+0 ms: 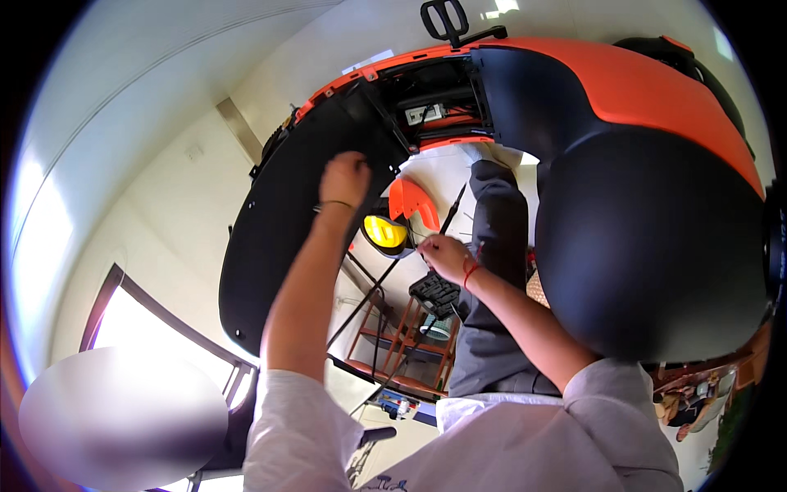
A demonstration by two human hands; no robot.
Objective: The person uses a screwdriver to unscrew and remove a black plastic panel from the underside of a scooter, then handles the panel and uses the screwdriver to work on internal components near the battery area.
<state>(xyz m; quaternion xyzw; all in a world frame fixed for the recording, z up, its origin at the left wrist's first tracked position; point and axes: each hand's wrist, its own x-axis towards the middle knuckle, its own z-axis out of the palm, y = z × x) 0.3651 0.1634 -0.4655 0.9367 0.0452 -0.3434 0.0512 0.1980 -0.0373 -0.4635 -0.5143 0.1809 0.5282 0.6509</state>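
My left hand [348,178] rests on a long, curved black panel [275,221] with its fingers curled; whether they hold anything is hidden. The panel's upper end meets an open bay [434,98] in an orange-and-black machine body [623,78]. Inside the bay is a white box [425,113] among wires. Lower down, near my dark-trousered leg, my right hand [445,256] is closed. A slim black tool [452,211], like a screwdriver, points up from the fingers, its tip toward the bay.
An orange curved piece [414,202] and a yellow-and-black rounded object [385,233] lie below the bay. Beneath my right hand is a black tool case [434,293]. Wooden racks [402,348] stand farther down, and a large black rounded part [648,238] fills the right.
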